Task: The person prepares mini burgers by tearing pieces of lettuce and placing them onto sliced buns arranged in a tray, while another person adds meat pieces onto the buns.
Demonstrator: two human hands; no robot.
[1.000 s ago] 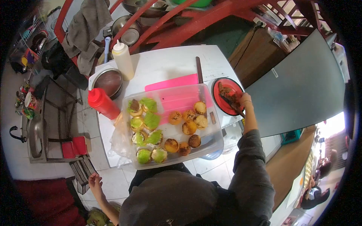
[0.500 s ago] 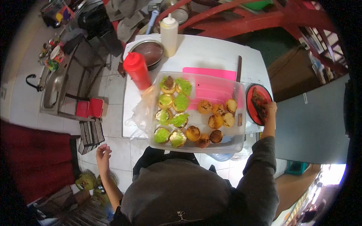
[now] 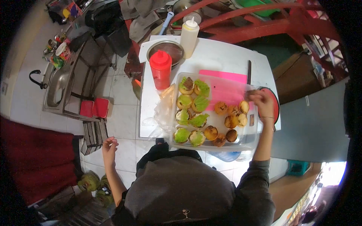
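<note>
My right hand (image 3: 263, 102) is over the right rim of a clear plastic tub (image 3: 241, 145), its fingers closed on a dark brown piece of meat (image 3: 249, 94), slightly blurred. Behind that hand lies a red plate (image 3: 275, 107) with a black rim, partly hidden. In the tub's left half, bun halves carry white sauce and lettuce (image 3: 200, 103); one at the far left also bears a piece of cooked meat (image 3: 187, 83). Several toasted bun halves (image 3: 231, 121) sit to the right, without toppings. My left hand (image 3: 109, 148) hangs left of the table, fingers loosely curled, holding nothing visible.
On the white table (image 3: 222, 49) stand a red squeeze bottle (image 3: 161, 71), a pale sauce bottle (image 3: 189, 37) and a metal bowl (image 3: 166, 51). A pink cutting board (image 3: 222, 75) lies partly under the tub, beside a dark knife (image 3: 249, 71). A plastic bag (image 3: 162, 116) touches the tub's left side.
My right hand has moved left from the red plate to the tub's edge, carrying a piece of meat. My left hand remains beside the table. The view has shifted slightly.
</note>
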